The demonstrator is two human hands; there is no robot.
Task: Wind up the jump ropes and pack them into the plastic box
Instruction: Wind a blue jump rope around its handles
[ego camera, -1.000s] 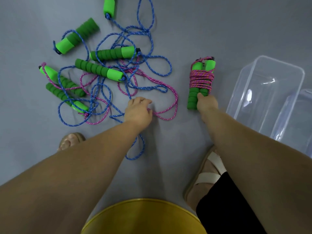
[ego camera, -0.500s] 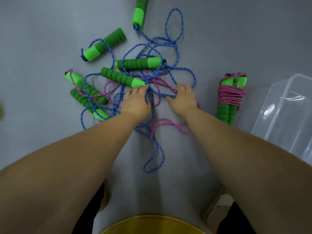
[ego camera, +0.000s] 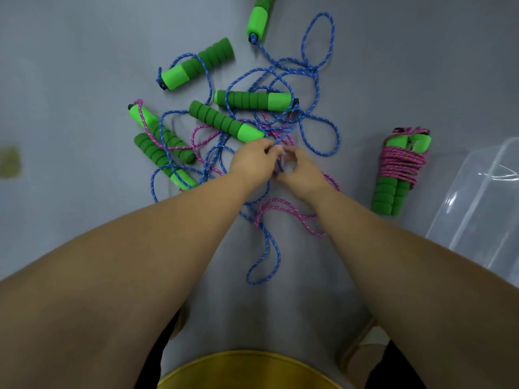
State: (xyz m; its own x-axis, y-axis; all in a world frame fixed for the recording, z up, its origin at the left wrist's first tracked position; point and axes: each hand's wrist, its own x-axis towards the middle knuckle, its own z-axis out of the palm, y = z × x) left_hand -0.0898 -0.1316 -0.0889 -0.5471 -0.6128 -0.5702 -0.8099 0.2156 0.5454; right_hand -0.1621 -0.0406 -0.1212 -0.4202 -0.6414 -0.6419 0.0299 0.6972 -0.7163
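Grey floor [ego camera: 70, 80] holds tangled blue and pink jump ropes [ego camera: 224, 122]. The left hand [ego camera: 254, 161] and right hand [ego camera: 302, 171] meet there, pinching a blue strand [ego camera: 278, 164], likely to free it. One wound rope [ego camera: 398, 169] lies beside the plastic box [ego camera: 477, 206], ready for packing.

left grip [ego camera: 254, 161] & right grip [ego camera: 299, 171]: fingertips [ego camera: 266, 147] motion-blurred where they meet on the blue rope [ego camera: 278, 164]; which loop each pinches, can't tell. tangle under both grips hidden; pink rope [ego camera: 280, 201] path lost there. top handle [ego camera: 259, 15] cut by top edge. plastic box [ego camera: 477, 209] cut by right edge. yellow item [ego camera: 247, 369] cut by bottom edge, id unclear. smudge [ego camera: 9, 162] on floor [ego camera: 84, 80], left: blurred, id unclear. sandal [ego camera: 365, 339] mostly behind r. forearm [ego camera: 407, 262].
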